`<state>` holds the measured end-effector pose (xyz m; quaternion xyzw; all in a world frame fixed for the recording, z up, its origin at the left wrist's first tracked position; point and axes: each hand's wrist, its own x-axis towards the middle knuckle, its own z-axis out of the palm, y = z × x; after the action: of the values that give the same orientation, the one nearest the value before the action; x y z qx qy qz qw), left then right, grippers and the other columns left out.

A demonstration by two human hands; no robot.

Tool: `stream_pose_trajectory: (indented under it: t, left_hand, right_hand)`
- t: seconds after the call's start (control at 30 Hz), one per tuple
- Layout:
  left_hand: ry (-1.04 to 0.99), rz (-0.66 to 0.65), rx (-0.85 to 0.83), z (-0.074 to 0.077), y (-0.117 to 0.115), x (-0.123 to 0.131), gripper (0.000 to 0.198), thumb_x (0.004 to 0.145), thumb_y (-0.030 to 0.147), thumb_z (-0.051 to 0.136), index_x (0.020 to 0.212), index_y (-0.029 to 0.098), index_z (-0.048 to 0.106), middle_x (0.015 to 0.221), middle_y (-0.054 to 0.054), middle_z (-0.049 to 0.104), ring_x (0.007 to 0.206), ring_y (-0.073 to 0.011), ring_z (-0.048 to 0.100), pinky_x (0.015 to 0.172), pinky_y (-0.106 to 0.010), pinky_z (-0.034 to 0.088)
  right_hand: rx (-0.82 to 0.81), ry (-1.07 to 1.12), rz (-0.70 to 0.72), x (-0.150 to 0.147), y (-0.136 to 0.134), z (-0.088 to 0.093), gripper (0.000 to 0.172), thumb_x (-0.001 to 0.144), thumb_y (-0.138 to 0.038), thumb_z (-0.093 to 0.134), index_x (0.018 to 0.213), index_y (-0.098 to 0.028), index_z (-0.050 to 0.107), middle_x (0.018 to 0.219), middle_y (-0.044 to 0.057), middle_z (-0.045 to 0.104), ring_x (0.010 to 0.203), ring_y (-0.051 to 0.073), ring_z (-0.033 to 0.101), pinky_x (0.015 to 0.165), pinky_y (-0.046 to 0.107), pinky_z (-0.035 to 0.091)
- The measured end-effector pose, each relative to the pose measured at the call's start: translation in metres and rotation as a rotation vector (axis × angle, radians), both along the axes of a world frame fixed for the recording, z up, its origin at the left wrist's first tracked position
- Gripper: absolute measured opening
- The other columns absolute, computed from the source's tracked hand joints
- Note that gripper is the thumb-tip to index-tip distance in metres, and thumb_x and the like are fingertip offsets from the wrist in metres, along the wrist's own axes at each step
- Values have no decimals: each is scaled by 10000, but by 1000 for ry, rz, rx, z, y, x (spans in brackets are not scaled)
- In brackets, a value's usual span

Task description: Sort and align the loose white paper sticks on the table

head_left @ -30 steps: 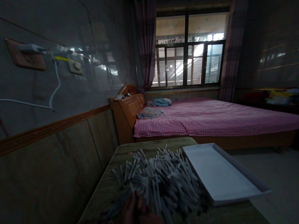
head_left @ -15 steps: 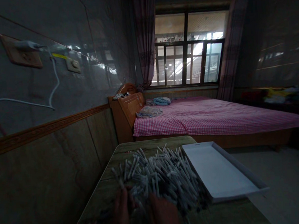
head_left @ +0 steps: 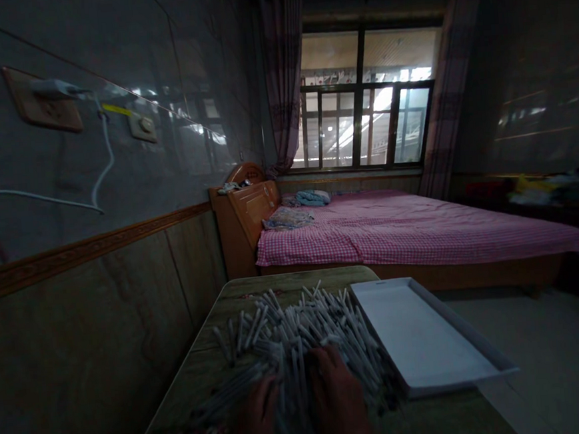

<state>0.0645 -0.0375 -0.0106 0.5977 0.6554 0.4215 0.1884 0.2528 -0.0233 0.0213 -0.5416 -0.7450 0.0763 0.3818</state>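
A big heap of thin white sticks [head_left: 299, 333] covers the near half of a small table [head_left: 275, 284]. My left hand [head_left: 255, 420] rests on the heap's near left side, fingers curled round a loose bundle of sticks that fans out to the left. On the heap's near middle lies my right hand [head_left: 338, 397], fingers bent down into the sticks. Dim light hides what the fingertips grip. A white rectangular tray [head_left: 424, 340] lies to the right of the heap, holding nothing.
A tiled wall with a wooden trim runs close along the table's left side, with a socket, plug and white cable [head_left: 102, 158]. Beyond the table stands a bed [head_left: 411, 231] with a pink checked cover, under a window [head_left: 365, 97]. Bare floor lies to the right.
My right hand has moved forward and right, further onto the heap. My left hand has shifted right and gathered a bundle of sticks. The camera view has shifted slightly.
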Motion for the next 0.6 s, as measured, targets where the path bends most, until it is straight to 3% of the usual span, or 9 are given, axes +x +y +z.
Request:
stream_pose_trajectory:
  t: [0.23,0.37,0.6]
  left_hand:
    - [212,-134,106,13,-10,3,342,958,381,445,1009,321,778,1039,-17,843,968,-184,791,836,-285,623]
    - [289,-180,178,13,-11,2,333,988,392,455,1014,328,780,1000,-7,844,925,-172,796,816,-253,624]
    - [364,-162,255,9,-8,-1,534,1027,563,325,956,305,787,918,-26,852,820,-182,811,713,-251,640]
  right_hand:
    - [-55,98,28,-5,-4,-2,215,985,-211,509,1011,-216,722,966,70,760,895,242,746,761,301,490]
    - [-143,215,-5,-5,-2,-3,240,971,-305,514,854,-213,703,836,66,745,805,238,731,712,297,460]
    - [-196,421,129,-2,-1,2,309,896,-362,469,875,-190,725,856,94,751,833,255,719,735,320,491]
